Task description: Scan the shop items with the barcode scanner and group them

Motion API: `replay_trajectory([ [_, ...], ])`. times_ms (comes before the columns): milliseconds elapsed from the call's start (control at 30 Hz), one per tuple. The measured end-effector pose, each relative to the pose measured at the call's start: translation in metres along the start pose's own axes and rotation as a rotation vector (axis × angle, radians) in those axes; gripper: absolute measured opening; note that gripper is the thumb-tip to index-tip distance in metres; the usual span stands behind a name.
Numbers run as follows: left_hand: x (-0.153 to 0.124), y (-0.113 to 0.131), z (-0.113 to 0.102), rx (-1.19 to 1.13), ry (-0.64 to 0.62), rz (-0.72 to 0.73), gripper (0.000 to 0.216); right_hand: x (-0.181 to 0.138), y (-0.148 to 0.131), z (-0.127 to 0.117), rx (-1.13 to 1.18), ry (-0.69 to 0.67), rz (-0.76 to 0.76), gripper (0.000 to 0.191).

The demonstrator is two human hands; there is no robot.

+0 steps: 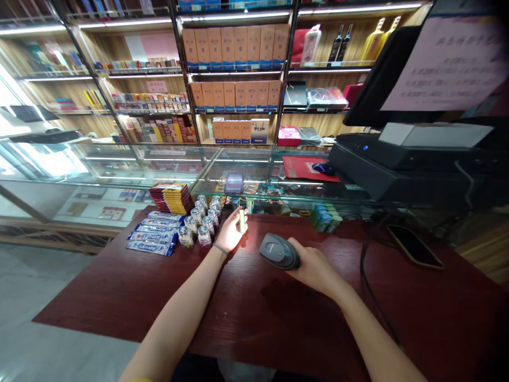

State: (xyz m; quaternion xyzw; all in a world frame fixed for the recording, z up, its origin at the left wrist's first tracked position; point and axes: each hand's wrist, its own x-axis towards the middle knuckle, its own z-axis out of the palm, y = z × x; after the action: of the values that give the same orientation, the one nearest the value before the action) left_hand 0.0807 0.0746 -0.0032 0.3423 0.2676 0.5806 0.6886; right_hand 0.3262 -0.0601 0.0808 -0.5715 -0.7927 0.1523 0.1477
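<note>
A small green pack [242, 220] is held upright in the left hand [229, 231], pinched between thumb and fingertips, with the palm turned up and the other fingers loosely curled. The pack is kept just above the red-brown counter [119, 297], at the far edge of the hand, and both pack and palm are brightly lit.

A dark scanner [279, 251] is gripped in the right hand [315, 267], the fingers wrapped round its rear. Its head is pointed left and away, towards the pack, from which it is set near but apart. Whether the scanner touches the counter cannot be told.

Just left of the left hand, a cluster of small jars [201, 220] is stood on the counter; further left, blue packets [155, 237] are laid in a row, and a red-and-yellow stack [172, 197] is placed behind them. A phone [414, 245] is laid flat well to the right, beside a black cable [366, 286]. A glass case [254, 180] is set behind the counter.
</note>
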Motion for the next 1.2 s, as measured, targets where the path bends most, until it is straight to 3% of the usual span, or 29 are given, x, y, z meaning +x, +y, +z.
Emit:
replay_trajectory([
  [233,0.001,-0.003,-0.003,-0.047,0.066,-0.006,0.047,0.001,0.007,-0.002,0.049,0.020,0.003,0.033],
  [433,0.006,-0.011,-0.003,0.219,0.167,0.207,0.056,0.003,0.016,-0.006,0.093,0.075,0.091,0.038],
  [533,0.012,-0.015,0.000,0.377,0.238,0.293,0.050,0.004,0.022,-0.008,0.157,0.141,0.100,0.034],
  [700,0.029,-0.024,0.005,0.531,0.239,0.318,0.033,0.004,0.029,-0.011,0.232,0.181,0.101,0.035],
  [867,0.043,-0.031,0.006,0.657,0.272,0.393,0.032,0.003,0.033,-0.012,0.287,0.199,0.102,0.036],
  [1200,0.042,-0.032,0.005,0.741,0.346,0.424,0.032,0.002,0.033,-0.013,0.335,0.236,0.096,0.028],
])
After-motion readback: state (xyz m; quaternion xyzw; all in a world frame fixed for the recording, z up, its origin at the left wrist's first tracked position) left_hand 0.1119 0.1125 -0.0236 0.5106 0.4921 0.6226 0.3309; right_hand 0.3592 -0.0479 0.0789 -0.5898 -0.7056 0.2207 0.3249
